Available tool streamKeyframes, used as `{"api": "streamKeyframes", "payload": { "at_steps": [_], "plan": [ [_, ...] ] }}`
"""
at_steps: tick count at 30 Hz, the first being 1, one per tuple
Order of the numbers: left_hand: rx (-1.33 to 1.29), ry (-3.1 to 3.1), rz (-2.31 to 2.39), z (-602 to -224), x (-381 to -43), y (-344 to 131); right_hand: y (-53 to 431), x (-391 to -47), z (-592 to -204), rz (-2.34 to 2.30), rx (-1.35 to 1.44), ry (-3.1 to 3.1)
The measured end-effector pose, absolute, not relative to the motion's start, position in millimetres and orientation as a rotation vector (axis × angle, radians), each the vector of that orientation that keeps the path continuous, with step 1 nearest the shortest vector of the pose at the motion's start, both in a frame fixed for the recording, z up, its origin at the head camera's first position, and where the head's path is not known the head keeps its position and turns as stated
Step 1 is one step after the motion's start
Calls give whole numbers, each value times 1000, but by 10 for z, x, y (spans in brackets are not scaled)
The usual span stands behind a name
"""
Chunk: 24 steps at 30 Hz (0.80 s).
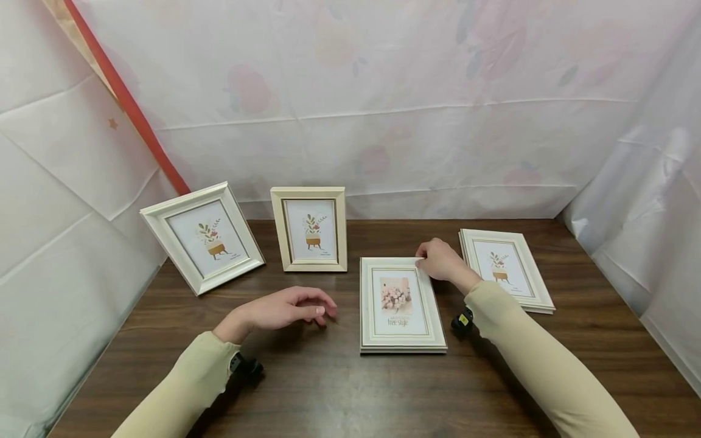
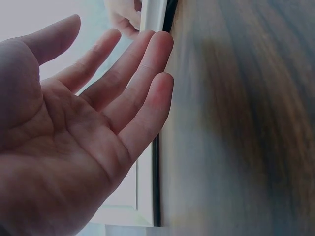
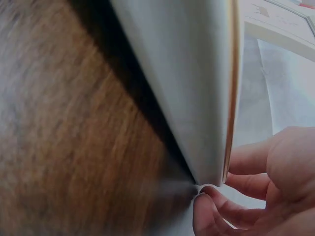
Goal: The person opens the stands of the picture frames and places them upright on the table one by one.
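Note:
A white picture frame (image 1: 403, 340) with a floral "free style" print lies face up on the table, in front of me. My right hand (image 1: 440, 261) grips its far right corner; in the right wrist view the curled fingers (image 3: 248, 160) reach the end of the frame's thick side (image 3: 192, 98). To the left of this frame my left hand (image 1: 282, 309) hovers over the table, fingers loosely bent and holding nothing. The left wrist view shows its palm (image 2: 69, 132) empty.
At the back left stand a tilted white frame (image 1: 249, 263) and an upright cream frame (image 1: 341, 231), each with a potted-plant print. Another white frame (image 1: 533, 267) lies to the right of my right hand. Pale patterned cloth (image 1: 411, 146) hangs behind the wooden table (image 1: 317, 401).

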State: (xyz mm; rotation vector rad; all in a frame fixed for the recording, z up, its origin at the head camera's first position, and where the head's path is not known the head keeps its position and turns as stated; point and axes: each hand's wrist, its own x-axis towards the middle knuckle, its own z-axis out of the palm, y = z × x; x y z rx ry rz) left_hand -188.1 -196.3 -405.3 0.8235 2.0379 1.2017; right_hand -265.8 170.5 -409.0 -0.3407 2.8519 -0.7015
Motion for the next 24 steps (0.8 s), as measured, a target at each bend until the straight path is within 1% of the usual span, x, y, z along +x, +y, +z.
{"api": "streamKeyframes", "payload": {
  "at_steps": [6,12,24],
  "plan": [
    [843,2052,1216,-4025,-1896,-2047,1734,-2633,-4046,-720,-351,2843],
    [805,2065,1287,-4003,-1931,-2142,1778,-2594,-4007,-813,-337,2827],
    [705,2124,1379,-3989,-2009,-2361,1862,-2431,-3819,-1282,-280,2618]
  ]
}}
